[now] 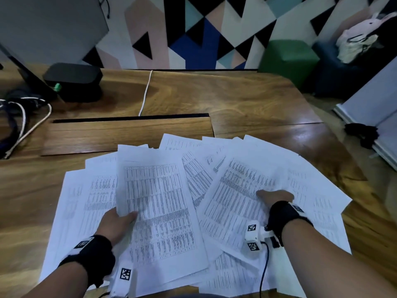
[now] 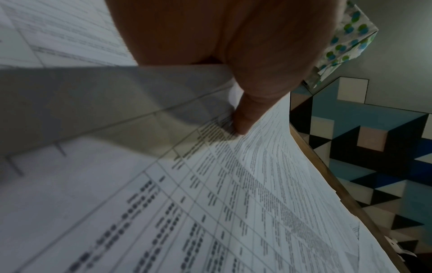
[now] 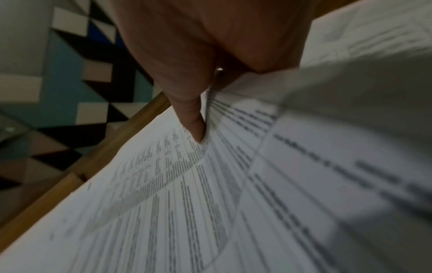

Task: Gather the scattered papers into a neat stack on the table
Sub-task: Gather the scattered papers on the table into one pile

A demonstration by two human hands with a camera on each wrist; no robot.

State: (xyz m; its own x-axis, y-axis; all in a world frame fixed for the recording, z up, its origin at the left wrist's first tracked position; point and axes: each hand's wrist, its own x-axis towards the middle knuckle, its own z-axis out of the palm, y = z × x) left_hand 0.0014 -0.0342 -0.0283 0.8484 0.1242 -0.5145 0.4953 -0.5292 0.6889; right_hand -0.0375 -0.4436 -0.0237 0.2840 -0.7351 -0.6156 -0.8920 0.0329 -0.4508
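Several white printed papers (image 1: 214, 175) lie fanned and overlapping on the near half of the wooden table (image 1: 247, 100). My left hand (image 1: 126, 216) grips the left edge of the central sheets (image 1: 159, 207), thumb on top and fingers hidden underneath. In the left wrist view the thumb (image 2: 243, 120) presses down on the printed sheet (image 2: 233, 203). My right hand (image 1: 270, 195) pinches the right-hand sheets (image 1: 234, 190) the same way, its fingers hidden beneath paper. The right wrist view has the thumb (image 3: 196, 125) pressed on a curling sheet (image 3: 187, 194).
A black box (image 1: 73, 79) and tangled cables (image 1: 21, 117) sit at the back left under a monitor (image 1: 43, 24). A white cable (image 1: 146, 91) runs into a slot (image 1: 129, 120) in the table. Beyond the right edge stand a green stool (image 1: 287, 54) and white boards (image 1: 376, 117).
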